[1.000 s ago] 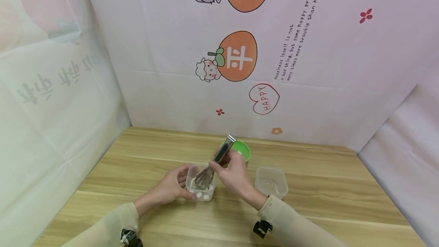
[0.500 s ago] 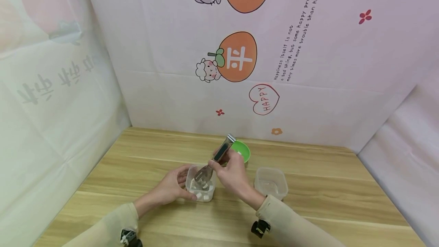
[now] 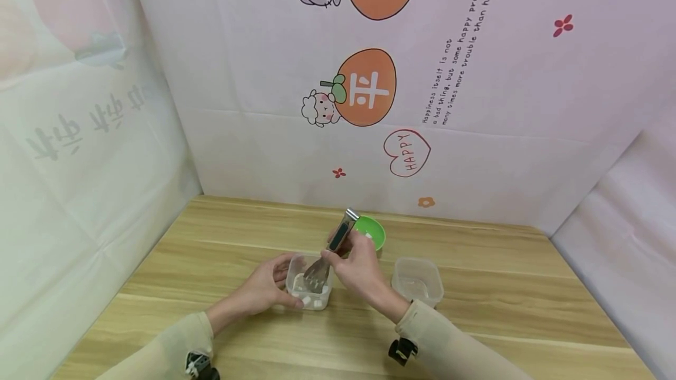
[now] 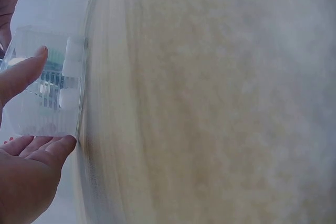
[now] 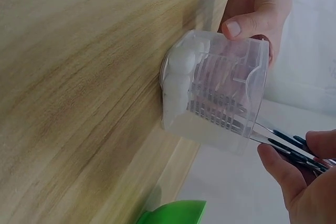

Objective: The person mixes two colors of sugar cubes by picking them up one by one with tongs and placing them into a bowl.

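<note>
A clear square plastic container (image 3: 294, 267) stands on the table, with several small white pieces (image 5: 177, 88) at its bottom. My left hand (image 3: 262, 287) grips it from the left, thumb on the near wall and fingers round the far side. From the right, my right hand (image 3: 361, 267) holds metal tongs (image 3: 340, 237) with dark handle inlays. The tongs slant down into the container, and their slotted heads (image 5: 216, 103) sit just over or among the white pieces. Whether a piece is between the heads cannot be made out.
Behind my right hand is a green bowl (image 3: 374, 228) with a few white bits in it. A second clear container (image 3: 434, 282) stands to the right, partly behind the right wrist. Printed white cloth (image 3: 253, 151) walls in the wooden table (image 3: 502, 286).
The tongs' heads shift slightly inside the container, lately to the right, and the handle end tips slightly left. The left hand and container stay in place.
</note>
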The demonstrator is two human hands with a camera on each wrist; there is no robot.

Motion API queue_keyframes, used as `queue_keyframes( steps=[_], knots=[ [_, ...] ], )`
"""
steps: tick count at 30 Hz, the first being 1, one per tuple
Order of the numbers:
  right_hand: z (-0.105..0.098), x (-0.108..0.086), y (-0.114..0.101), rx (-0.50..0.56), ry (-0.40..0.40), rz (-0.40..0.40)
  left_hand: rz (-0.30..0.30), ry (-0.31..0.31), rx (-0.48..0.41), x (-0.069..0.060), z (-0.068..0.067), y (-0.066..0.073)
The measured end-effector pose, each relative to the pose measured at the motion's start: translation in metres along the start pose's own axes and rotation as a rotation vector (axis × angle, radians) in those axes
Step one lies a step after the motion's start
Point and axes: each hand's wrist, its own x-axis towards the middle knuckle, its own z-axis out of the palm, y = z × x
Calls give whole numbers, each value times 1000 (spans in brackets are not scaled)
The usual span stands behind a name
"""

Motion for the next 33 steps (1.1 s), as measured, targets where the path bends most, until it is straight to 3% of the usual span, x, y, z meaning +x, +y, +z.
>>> queue_keyframes(
  steps=[5, 12, 21, 26, 33],
  knots=[
    [-1, 1, 1, 50, 21, 13, -5, -3, 3, 0, 0, 0],
    [-12, 9, 2, 238, 99, 29, -10, 9, 1, 0, 1, 0],
    [-45, 20, -7, 470, 179, 217, -14, 9, -7, 0, 2, 0],
    [-69, 29, -7, 504, 205, 268, -8, 5, -4, -1, 2, 0],
    [-93, 39, 8, 492, 250, 303, -15, 13, -10, -1, 2, 0]
  ],
)
